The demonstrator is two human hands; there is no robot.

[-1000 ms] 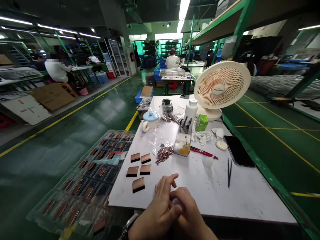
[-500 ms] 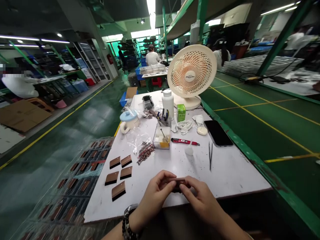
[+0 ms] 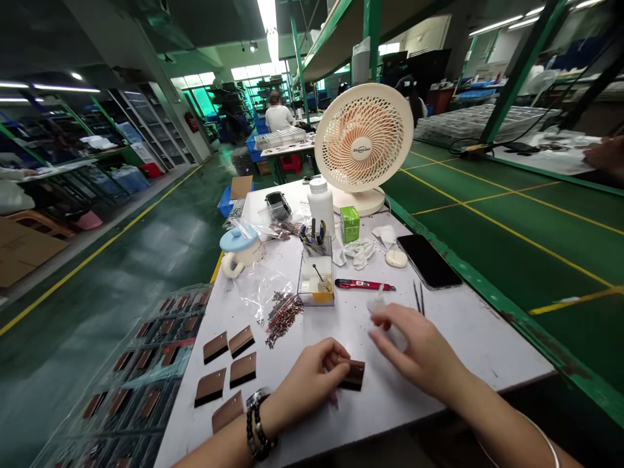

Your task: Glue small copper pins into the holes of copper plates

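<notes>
My left hand [image 3: 316,377] pinches the edge of a small glossy brown rectangular piece [image 3: 355,376] at the front of the white table. My right hand [image 3: 419,348] is over the table to the right, its thumb and fingers apart, beside a small translucent white squeeze bottle [image 3: 375,301] that the fingers partly hide. Just behind that hand lie dark tweezers [image 3: 419,299]. Several similar brown pieces [image 3: 242,369] lie left of my left hand, and my forearm partly covers the nearest one.
A pile of small copper-coloured parts [image 3: 283,322] spills from a clear bag. Behind my hands are a clear organizer box [image 3: 316,296], a red cutter [image 3: 363,285], a phone [image 3: 429,260], a lidded mug [image 3: 241,247] and a fan [image 3: 363,140]. Trays of brown pieces [image 3: 146,357] stand at left.
My right hand has let go of the brown piece and moved right and forward to the squeeze bottle. My left hand has kept the piece, now lower against the table. The view has shifted.
</notes>
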